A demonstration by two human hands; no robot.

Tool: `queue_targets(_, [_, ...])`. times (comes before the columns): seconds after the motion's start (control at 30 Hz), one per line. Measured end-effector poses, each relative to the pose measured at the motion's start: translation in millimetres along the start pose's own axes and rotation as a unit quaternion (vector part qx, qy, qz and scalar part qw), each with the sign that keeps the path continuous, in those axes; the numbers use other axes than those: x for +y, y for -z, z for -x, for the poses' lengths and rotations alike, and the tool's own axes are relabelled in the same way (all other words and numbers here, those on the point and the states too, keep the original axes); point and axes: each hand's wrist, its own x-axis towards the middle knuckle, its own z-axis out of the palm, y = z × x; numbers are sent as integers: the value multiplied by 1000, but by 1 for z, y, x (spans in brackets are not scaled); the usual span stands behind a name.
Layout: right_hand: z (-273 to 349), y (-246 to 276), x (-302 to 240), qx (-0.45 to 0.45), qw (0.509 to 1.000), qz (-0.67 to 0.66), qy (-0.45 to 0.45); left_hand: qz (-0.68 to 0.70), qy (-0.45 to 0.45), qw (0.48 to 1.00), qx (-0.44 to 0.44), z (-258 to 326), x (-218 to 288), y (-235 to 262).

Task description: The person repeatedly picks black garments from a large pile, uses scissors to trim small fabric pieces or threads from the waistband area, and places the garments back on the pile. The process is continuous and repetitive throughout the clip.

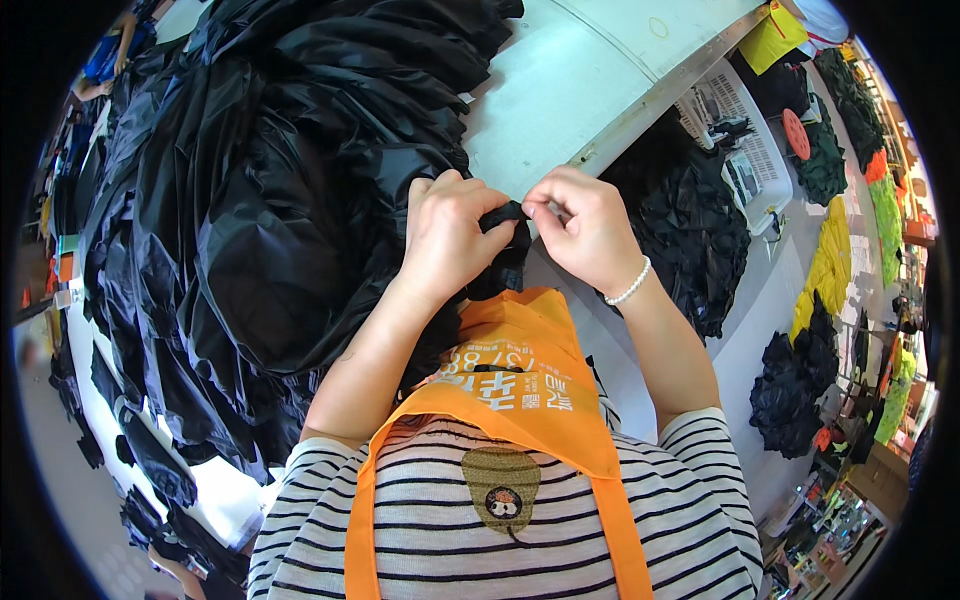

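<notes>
Between my two hands, just in front of my apron, a small rolled edge of black fabric [503, 213] is stretched. My left hand [448, 232] is closed, with this edge between thumb and fingers. The fingertips of my right hand [583, 222] pinch its other end, and a white beaded bracelet [630, 282] circles that wrist. Beside and beyond the left hand lies a large heap of shiny black fabric [270, 200]. Whether the held edge belongs to that heap I cannot tell. More dark cloth hangs under my hands, partly hidden by them.
A pale work table [560, 75] extends ahead. To its right, a white plastic basket [765, 155] stands by a dark cloth pile [695, 235]. Yellow fabric [825, 265] and another black pile [795, 385] lie farther right. An orange apron [530, 340] covers my front. Another person's arm [125, 45] shows far left.
</notes>
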Motion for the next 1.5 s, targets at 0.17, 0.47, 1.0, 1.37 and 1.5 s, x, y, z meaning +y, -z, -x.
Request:
queue_targets(0.17, [-3, -5, 17, 116, 992, -35, -41, 4, 6, 1000, -1, 0, 0, -2])
queue_targets(0.47, [3, -7, 11, 22, 996, -86, 17, 23, 7, 1000, -7, -1, -2, -3])
queue_targets(1.0, [17, 18, 10, -27, 997, -75, -12, 83, 24, 996, 11, -3, -4, 1])
queue_targets(1.37, [7, 5, 6, -2, 999, -45, 29, 69, 28, 997, -4, -2, -3, 2])
queue_targets(1.5, [8, 2, 13, 16, 998, -43, 35, 75, 29, 997, -4, -2, -3, 1])
